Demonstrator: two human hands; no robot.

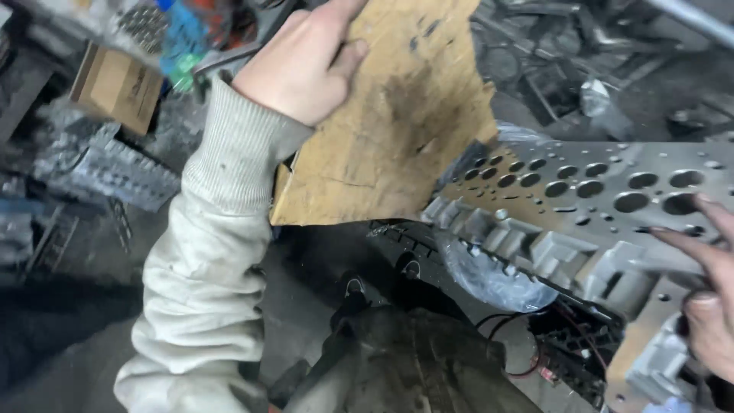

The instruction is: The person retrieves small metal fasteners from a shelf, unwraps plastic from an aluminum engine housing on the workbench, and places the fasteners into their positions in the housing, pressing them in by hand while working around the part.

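Messy workshop floor [92, 321] | stained cardboard [397, 115] pinched by left hand [302, 65] | right hand [707, 291], fingers spread, touching holed metal block [596, 206] | risk: cardboard could slip, block edges could cut.

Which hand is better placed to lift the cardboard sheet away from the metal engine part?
Probably the left hand: it already grips the cardboard sheet at its upper edge. The right hand rests on the metal engine part, away from the sheet.

Engine workshop: grimy cylinder head [581, 222], scattered metal parts [99, 172].

Left hand [306, 65] clenched — right hand [707, 294] spread
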